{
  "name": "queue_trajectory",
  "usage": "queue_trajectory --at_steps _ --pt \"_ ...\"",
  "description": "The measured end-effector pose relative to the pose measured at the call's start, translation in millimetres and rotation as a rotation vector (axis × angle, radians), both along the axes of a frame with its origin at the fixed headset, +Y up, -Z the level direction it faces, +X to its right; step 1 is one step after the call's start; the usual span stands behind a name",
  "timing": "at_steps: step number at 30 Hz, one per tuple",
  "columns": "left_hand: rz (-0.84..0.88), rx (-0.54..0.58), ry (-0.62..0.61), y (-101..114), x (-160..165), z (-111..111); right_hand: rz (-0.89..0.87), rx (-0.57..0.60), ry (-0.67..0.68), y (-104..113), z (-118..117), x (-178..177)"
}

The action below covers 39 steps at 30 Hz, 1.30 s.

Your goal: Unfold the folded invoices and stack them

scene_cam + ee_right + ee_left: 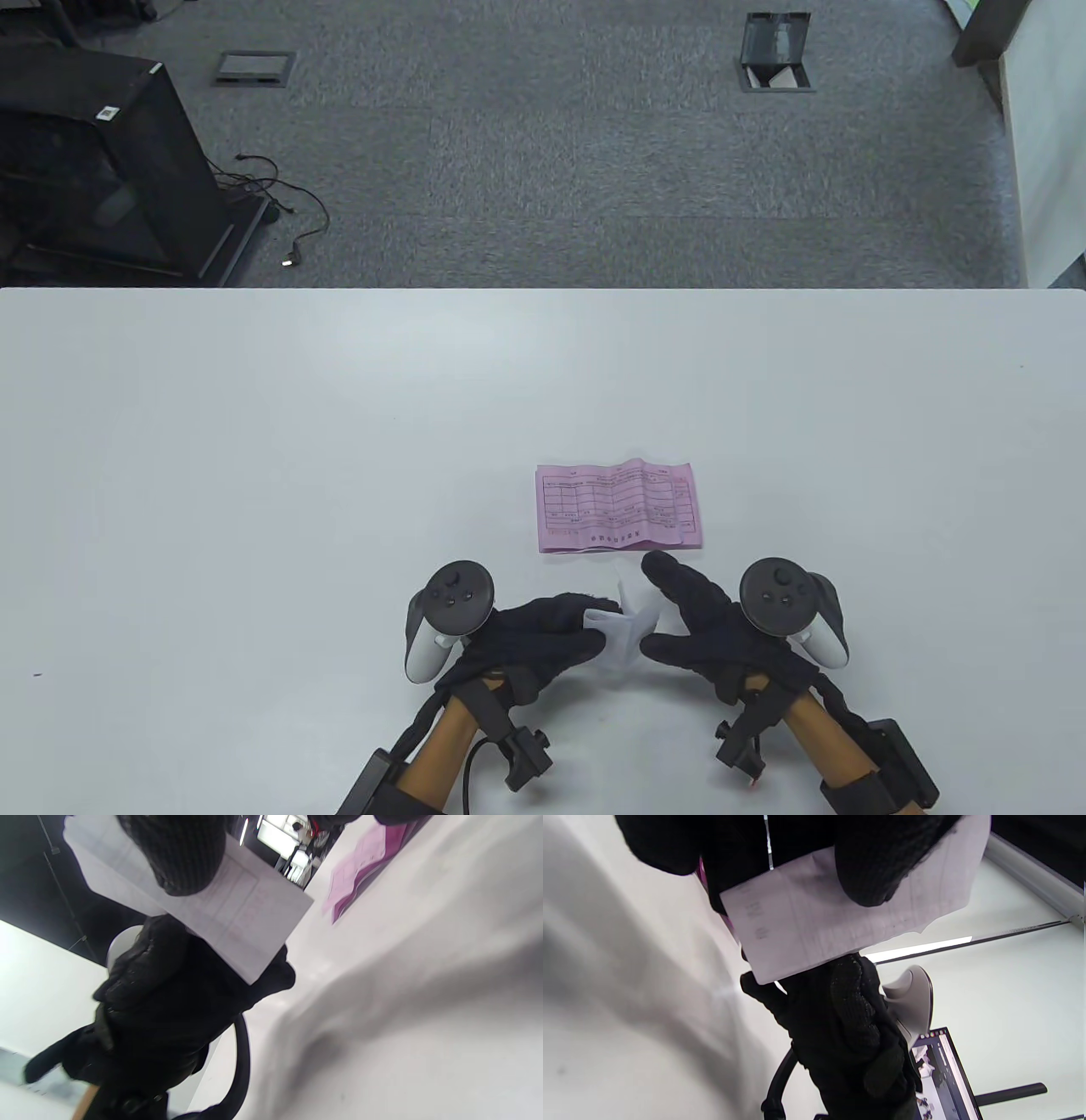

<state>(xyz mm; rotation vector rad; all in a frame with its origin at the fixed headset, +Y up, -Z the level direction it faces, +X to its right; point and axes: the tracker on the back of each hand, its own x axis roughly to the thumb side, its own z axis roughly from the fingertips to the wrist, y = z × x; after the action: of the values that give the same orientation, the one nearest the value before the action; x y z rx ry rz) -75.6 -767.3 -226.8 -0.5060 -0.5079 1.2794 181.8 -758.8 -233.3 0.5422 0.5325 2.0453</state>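
A folded white invoice (626, 630) is held just above the table between my two hands. My left hand (594, 626) pinches its left side; a gloved fingertip (874, 870) presses on the sheet (823, 929). My right hand (655, 618) holds its right side, with a fingertip (182, 861) on the sheet (242, 925) and the index finger stretched forward. A pink invoice (619, 507) lies unfolded and creased on the white table (254, 467) just beyond the hands; it also shows in the right wrist view (360, 866).
The table's far edge (543, 290) borders grey carpet. A black cabinet (93, 170) stands on the floor at far left.
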Motion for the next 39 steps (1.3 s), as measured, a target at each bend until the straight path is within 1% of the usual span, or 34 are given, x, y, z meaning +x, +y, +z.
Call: queue_trajectory --at_steps 1,3,7,11,17,19,21,24,25,26,27,28,29,31,33,37,39 --pt "0.0 -0.005 -0.008 -1 1 1 -0.013 -0.013 0.014 -2 0 -1" --pt "-0.005 0.002 0.023 -3 2 3 -0.064 -0.019 0.006 -4 1 -2" --pt "-0.025 0.024 0.102 -6 1 4 -0.065 0.034 -0.072 -2 2 -2" --pt "-0.058 0.035 0.162 -9 1 7 -0.066 0.054 -0.157 -3 2 -2" --pt "-0.111 0.055 0.224 -9 0 9 -0.098 0.035 -0.158 -4 4 -4" --pt "-0.165 0.101 0.274 -7 -1 11 -0.094 0.054 -0.18 -4 3 -3" --pt "-0.246 0.213 0.357 1 -3 16 -0.111 0.064 -0.204 -1 3 -1" --pt "-0.373 0.416 0.509 18 -3 28 -0.135 0.08 -0.233 3 4 1" --pt "-0.407 0.53 0.555 27 -3 33 -0.138 0.091 -0.247 5 5 1" --pt "-0.407 0.606 0.551 34 0 38 -0.142 0.106 -0.26 7 6 0" --pt "-0.396 0.624 0.514 36 2 40 -0.143 0.112 -0.267 8 6 0" --pt "-0.377 0.627 0.447 36 8 41 -0.144 0.119 -0.279 9 8 -1" --pt "-0.382 0.61 0.41 33 13 42 -0.146 0.123 -0.285 9 9 -2" --pt "-0.429 0.554 0.35 25 20 41 -0.142 0.136 -0.269 10 12 -6" --pt "-0.422 0.493 0.288 19 24 40 -0.125 0.153 -0.253 10 14 -10" --pt "-0.279 0.36 0.242 10 29 38 -0.097 0.175 -0.206 10 18 -16" --pt "-0.241 0.315 0.253 8 29 38 -0.102 0.162 -0.173 10 18 -18"
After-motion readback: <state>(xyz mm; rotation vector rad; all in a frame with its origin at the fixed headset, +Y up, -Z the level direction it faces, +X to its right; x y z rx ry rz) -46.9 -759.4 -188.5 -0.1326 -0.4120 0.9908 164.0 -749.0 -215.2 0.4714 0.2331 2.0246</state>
